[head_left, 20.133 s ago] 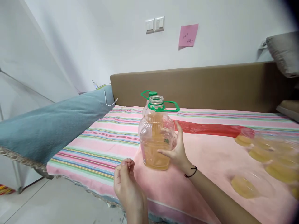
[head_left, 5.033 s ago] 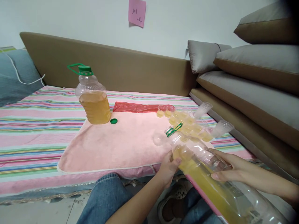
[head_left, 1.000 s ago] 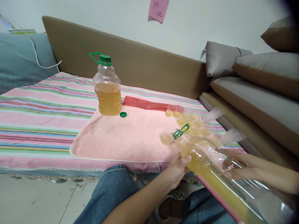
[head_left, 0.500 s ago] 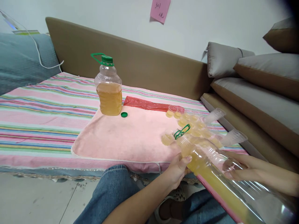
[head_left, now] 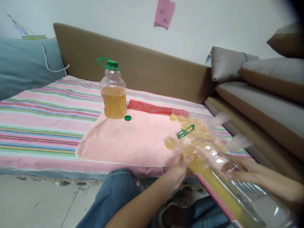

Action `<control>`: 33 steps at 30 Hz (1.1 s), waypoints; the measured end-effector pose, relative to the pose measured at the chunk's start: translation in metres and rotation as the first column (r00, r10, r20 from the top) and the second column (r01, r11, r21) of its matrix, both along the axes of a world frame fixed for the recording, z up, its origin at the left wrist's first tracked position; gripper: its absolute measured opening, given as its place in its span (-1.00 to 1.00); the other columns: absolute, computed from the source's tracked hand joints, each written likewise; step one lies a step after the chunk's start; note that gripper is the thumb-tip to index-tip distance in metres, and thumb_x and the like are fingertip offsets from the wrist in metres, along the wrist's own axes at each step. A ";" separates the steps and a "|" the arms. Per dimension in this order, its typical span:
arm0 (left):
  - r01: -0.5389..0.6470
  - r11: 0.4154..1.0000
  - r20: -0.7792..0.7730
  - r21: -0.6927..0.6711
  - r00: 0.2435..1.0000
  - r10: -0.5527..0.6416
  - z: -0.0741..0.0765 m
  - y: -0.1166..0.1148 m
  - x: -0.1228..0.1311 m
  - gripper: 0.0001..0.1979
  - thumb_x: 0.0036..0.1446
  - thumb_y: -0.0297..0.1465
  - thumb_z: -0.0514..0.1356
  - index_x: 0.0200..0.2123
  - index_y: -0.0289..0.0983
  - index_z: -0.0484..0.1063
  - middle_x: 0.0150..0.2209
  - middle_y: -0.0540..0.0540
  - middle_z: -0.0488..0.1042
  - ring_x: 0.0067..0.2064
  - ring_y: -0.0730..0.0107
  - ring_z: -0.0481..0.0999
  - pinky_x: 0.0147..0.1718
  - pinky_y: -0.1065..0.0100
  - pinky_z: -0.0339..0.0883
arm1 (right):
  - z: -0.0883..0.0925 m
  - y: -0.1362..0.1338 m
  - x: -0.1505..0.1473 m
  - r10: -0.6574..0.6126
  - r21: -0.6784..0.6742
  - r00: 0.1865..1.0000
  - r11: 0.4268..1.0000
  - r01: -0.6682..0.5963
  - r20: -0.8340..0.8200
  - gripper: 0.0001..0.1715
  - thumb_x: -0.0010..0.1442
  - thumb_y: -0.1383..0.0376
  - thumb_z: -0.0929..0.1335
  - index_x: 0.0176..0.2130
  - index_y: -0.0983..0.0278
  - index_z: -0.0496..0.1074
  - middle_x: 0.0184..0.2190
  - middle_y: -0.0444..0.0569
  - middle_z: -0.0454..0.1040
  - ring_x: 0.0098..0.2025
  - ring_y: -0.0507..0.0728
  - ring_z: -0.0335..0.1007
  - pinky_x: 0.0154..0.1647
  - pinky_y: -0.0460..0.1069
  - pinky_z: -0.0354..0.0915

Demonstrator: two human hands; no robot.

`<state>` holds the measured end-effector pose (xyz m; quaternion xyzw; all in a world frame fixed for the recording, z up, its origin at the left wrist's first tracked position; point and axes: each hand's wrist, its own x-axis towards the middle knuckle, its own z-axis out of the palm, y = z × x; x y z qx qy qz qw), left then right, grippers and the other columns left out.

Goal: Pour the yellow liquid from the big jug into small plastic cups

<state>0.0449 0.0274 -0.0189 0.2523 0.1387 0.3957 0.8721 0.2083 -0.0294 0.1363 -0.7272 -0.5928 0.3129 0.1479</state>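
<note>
A large clear plastic bottle (head_left: 213, 177) of yellow liquid lies tilted across my lap side, its uncapped neck with a green handle ring pointing up and left. My left hand (head_left: 179, 169) is closed under the bottle near its shoulder. My right hand (head_left: 239, 169) grips the bottle's far side, seen partly through the clear plastic. Just left of the bottle mouth stands a plastic cup (head_left: 170, 143) with yellow liquid. Several more filled cups (head_left: 174, 116) sit behind the bottle, partly hidden by it. A green cap (head_left: 127, 117) rests on the pink cloth (head_left: 123, 142).
A second capped bottle (head_left: 114, 101), partly full, stands at the cloth's back left corner. A red plastic bag (head_left: 149, 107) lies behind the cloth. Two stacks of empty cups (head_left: 219, 119) lie at the right, near piled cushions (head_left: 266, 95). A brown headboard (head_left: 133, 60) runs along the back.
The bottle's mouth has tipped slightly up, away from the cup, with its lower end dropping a little. Both hands keep hold of it. The camera view has shifted slightly.
</note>
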 end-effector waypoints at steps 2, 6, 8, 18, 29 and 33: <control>-0.015 1.000 0.008 -0.006 1.000 0.015 0.004 0.001 -0.003 -0.27 -0.20 0.00 0.41 -0.02 -0.32 0.43 -0.11 -0.24 0.57 -0.09 0.07 0.55 -0.10 0.17 0.39 | -0.001 -0.002 -0.002 -0.004 -0.046 0.998 0.999 0.001 -0.066 -0.29 -0.14 -0.05 0.46 0.01 0.14 0.53 0.12 0.01 0.48 0.19 0.44 0.32 0.20 0.22 0.26; -0.081 0.997 0.010 0.003 0.997 0.081 0.012 0.001 -0.010 -0.27 -0.21 0.02 0.41 -0.05 -0.32 0.45 -0.06 -0.27 0.55 -0.02 0.04 0.53 0.01 0.12 0.34 | -0.004 -0.004 -0.010 -0.020 -0.031 0.990 0.999 0.016 -0.139 -0.15 -0.10 -0.04 0.44 0.16 0.15 0.40 0.24 0.03 0.34 0.31 0.40 0.13 0.30 0.21 0.11; -0.106 0.994 0.008 0.032 0.994 0.106 0.015 0.003 -0.014 -0.27 -0.19 0.04 0.39 -0.03 -0.32 0.45 -0.04 -0.28 0.54 0.00 0.03 0.53 0.05 0.09 0.30 | -0.007 -0.006 -0.013 -0.057 -0.004 0.992 0.998 0.057 -0.115 -0.05 -0.13 -0.09 0.45 0.20 0.18 0.34 0.27 0.08 0.30 0.32 0.41 0.11 0.30 0.22 0.10; -0.401 0.856 -0.289 0.326 0.820 0.494 0.029 0.030 -0.072 -0.36 -0.18 -0.05 0.40 -0.08 -0.30 0.43 0.03 -0.30 0.47 -0.02 0.12 0.50 0.05 0.11 0.30 | -0.035 -0.002 -0.025 -0.016 0.299 0.975 0.950 0.083 -0.220 0.02 -0.06 -0.08 0.45 0.28 0.18 0.18 0.33 0.10 0.19 0.33 0.38 0.10 0.32 0.21 0.08; -0.766 0.300 -0.252 0.568 0.185 0.950 0.036 0.028 -0.156 -0.68 0.21 -0.13 0.08 -0.11 -0.20 0.39 0.03 -0.14 0.41 0.11 0.20 0.39 0.10 0.14 0.27 | -0.051 0.077 -0.135 0.331 0.665 0.727 0.712 0.225 -0.601 -0.05 -0.06 0.05 0.50 0.24 0.06 0.17 0.04 0.00 0.45 0.11 0.29 0.38 0.17 0.27 0.26; -0.799 0.098 -0.208 0.594 -0.035 0.978 0.039 0.023 -0.181 -0.73 0.20 -0.19 0.09 -0.09 -0.17 0.36 0.07 -0.12 0.37 0.18 0.18 0.31 0.15 0.14 0.19 | -0.073 0.117 -0.192 0.466 0.697 0.595 0.676 0.238 -0.655 -0.22 -0.06 0.08 0.50 0.12 0.06 0.26 0.00 -0.02 0.42 0.06 0.26 0.39 0.14 0.26 0.29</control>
